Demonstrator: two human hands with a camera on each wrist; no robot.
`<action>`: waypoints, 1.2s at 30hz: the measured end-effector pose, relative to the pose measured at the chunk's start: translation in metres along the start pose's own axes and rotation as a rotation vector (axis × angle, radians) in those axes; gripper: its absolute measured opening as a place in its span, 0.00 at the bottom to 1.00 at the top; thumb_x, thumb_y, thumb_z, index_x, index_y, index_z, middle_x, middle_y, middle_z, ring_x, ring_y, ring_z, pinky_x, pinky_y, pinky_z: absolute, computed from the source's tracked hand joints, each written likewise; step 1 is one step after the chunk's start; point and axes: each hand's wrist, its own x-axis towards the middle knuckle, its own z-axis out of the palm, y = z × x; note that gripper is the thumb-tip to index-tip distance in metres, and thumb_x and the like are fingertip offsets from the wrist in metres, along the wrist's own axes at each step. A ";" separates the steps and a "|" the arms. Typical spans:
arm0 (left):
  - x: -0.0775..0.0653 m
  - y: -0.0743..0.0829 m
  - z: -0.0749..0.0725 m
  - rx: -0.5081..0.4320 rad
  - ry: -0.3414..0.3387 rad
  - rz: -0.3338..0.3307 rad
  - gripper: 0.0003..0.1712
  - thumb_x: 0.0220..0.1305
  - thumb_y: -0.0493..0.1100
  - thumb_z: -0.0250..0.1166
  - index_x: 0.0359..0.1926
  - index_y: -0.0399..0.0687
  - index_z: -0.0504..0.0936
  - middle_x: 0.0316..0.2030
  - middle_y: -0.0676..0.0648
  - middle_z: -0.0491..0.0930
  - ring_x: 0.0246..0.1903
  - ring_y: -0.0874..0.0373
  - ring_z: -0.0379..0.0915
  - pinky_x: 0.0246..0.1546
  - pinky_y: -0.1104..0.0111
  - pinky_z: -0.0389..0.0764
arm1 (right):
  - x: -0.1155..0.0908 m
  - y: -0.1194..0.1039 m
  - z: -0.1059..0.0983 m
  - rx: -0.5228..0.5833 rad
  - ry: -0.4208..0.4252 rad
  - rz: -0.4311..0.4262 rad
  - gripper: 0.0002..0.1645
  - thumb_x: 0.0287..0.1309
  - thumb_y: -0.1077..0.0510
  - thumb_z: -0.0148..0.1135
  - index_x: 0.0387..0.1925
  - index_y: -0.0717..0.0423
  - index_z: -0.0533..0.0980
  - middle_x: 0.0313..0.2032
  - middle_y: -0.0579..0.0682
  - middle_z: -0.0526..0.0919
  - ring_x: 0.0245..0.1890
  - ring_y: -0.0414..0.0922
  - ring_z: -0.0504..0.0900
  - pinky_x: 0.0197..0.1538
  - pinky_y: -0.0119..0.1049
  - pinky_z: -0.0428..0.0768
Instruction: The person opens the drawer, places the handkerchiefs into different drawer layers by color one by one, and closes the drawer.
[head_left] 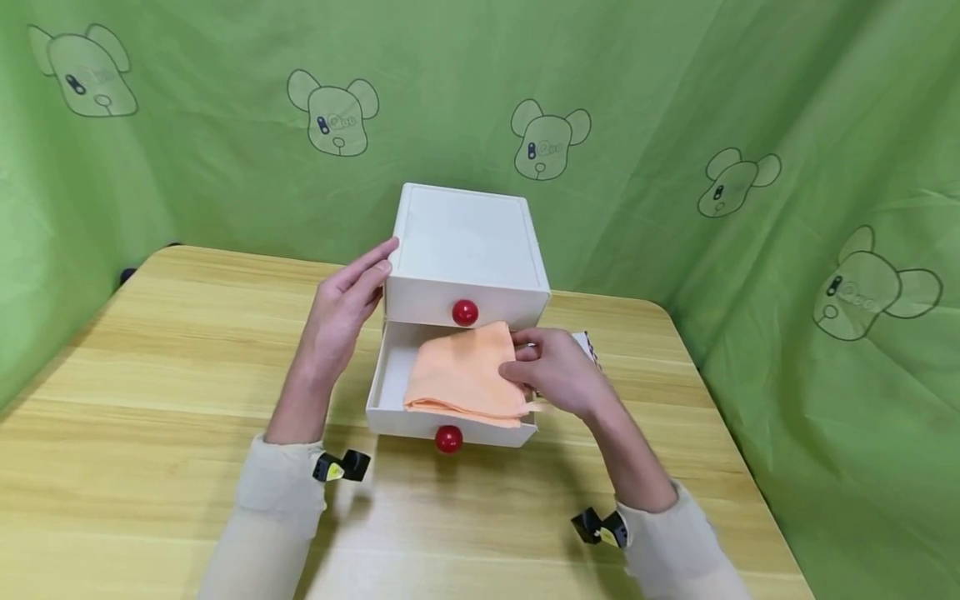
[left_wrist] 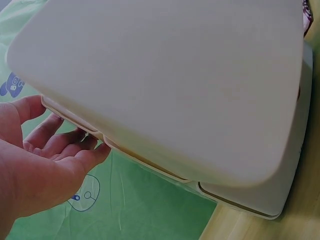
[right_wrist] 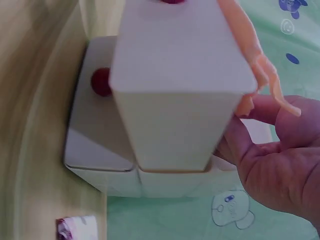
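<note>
A white drawer cabinet (head_left: 468, 237) with red knobs stands on the table, and its drawer (head_left: 390, 375) below the top one is pulled out. In that drawer lies a folded orange cloth (head_left: 461, 375), its near edge resting over the drawer front. My right hand (head_left: 558, 367) pinches the cloth's right side, thumb on top and fingers behind. A loose strip of cloth (right_wrist: 275, 82) hangs past the drawer corner in the right wrist view. My left hand (head_left: 341, 304) touches the cabinet's left side near the top edge, fingertips (left_wrist: 102, 150) against the side in the left wrist view.
Right of the cabinet, partly hidden by my right hand, lies a small white item with a dark patterned edge (head_left: 588, 346). Another shut drawer with a red knob (right_wrist: 101, 81) sits beneath the open one. A green curtain (head_left: 450, 83) surrounds the wooden table (head_left: 187, 375).
</note>
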 end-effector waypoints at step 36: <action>-0.002 0.002 0.001 0.003 0.004 -0.009 0.24 0.74 0.51 0.61 0.68 0.56 0.77 0.72 0.52 0.70 0.72 0.56 0.65 0.75 0.58 0.64 | -0.015 -0.021 0.004 -0.260 0.124 -0.137 0.25 0.70 0.52 0.61 0.62 0.62 0.76 0.50 0.55 0.87 0.53 0.51 0.86 0.57 0.48 0.85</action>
